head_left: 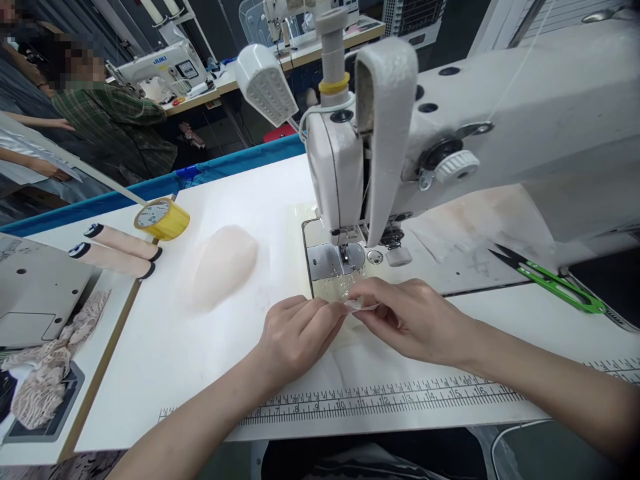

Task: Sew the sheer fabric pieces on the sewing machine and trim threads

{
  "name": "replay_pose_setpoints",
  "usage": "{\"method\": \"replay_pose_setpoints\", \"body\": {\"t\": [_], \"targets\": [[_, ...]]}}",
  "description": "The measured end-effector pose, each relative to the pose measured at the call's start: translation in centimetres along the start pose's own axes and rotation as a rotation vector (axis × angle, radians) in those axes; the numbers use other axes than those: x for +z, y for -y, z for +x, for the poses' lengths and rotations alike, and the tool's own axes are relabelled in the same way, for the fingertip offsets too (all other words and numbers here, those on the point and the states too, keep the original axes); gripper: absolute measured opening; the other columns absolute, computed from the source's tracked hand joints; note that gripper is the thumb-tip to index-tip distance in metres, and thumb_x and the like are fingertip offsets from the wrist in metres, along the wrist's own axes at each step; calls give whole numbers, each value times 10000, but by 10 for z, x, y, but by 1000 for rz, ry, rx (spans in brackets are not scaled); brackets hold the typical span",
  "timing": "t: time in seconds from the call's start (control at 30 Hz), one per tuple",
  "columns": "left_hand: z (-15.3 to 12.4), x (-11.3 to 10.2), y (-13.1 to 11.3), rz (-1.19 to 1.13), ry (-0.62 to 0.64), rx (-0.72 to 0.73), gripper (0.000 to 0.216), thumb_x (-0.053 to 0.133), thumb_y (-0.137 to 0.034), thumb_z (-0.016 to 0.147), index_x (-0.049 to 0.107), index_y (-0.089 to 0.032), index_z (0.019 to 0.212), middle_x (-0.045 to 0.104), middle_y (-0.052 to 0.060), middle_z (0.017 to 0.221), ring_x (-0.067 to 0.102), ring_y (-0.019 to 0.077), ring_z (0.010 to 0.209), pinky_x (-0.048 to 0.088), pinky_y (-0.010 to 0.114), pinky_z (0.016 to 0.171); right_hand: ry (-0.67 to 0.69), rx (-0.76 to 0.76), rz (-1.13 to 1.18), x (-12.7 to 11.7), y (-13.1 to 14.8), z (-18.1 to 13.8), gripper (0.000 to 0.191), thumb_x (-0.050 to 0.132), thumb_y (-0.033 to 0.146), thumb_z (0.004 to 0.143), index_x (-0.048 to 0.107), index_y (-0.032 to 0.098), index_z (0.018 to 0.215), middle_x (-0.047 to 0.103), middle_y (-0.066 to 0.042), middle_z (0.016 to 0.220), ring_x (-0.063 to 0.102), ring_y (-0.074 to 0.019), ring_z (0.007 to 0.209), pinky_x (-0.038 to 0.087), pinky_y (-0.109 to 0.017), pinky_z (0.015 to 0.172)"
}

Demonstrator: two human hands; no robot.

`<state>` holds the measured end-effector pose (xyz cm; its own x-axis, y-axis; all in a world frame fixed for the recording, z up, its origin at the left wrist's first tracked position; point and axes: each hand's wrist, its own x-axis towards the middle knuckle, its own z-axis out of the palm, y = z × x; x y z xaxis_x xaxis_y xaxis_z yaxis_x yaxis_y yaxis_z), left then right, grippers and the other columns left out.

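Note:
My left hand and my right hand meet just in front of the sewing machine. Between their fingertips is a small piece of thin white fabric, pinched by both hands and mostly covered by the fingers. Just beyond it lie the shiny metal needle plate and the presser foot. A sheer, pale peach rounded piece of fabric rests flat on the white table to the left of the machine.
Green-handled thread snips lie at right, beside pale fabric. At left are a yellow tape roll, peach thread cones and crumpled lace. A printed ruler runs along the front edge. People are behind.

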<state>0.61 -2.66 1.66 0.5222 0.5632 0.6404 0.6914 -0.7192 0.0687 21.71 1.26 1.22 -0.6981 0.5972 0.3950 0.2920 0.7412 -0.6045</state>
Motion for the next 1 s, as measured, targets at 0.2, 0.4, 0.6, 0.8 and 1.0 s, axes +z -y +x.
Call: {"method": "replay_pose_setpoints", "body": {"t": [0.2, 0.4, 0.6, 0.8, 1.0], "targets": [[2, 0, 0, 15, -4, 13, 104, 581, -77, 902, 560, -169, 944, 550, -69, 564, 424, 68, 458, 363, 217, 445, 16, 16, 32, 0, 0, -1, 143, 472, 168, 947, 435, 227, 1072, 500, 111, 578, 418, -64, 412, 347, -194, 451], [2, 2, 0, -1, -6, 20, 130, 635, -54, 859, 568, -142, 927, 553, -63, 563, 419, 72, 464, 358, 225, 440, 25, -1, 28, 0, 0, -2, 158, 470, 150, 930, 429, 231, 1059, 499, 107, 586, 412, -67, 417, 340, -197, 453], [1, 0, -1, 2, -7, 22, 136, 642, -56, 861, 568, -150, 924, 529, -69, 553, 412, 71, 467, 341, 224, 456, 21, -51, 7, -2, 0, -1, 158, 456, 114, 912, 423, 231, 1012, 476, 110, 578, 402, -68, 419, 332, -192, 445], [3, 0, -2, 9, -3, 21, 115, 634, -68, 870, 566, -156, 900, 517, -72, 542, 390, 72, 461, 328, 231, 443, 13, -82, -27, -2, 0, 0, 182, 456, 87, 900, 415, 235, 996, 493, 105, 608, 398, -69, 435, 321, -194, 447], [3, 0, -2, 10, -7, 25, 111, 648, -77, 865, 567, -150, 886, 525, -74, 538, 378, 69, 463, 340, 229, 448, 8, -51, -23, -1, 1, -1, 160, 471, 104, 906, 428, 225, 1001, 491, 109, 604, 383, -63, 425, 326, -187, 444]]}}
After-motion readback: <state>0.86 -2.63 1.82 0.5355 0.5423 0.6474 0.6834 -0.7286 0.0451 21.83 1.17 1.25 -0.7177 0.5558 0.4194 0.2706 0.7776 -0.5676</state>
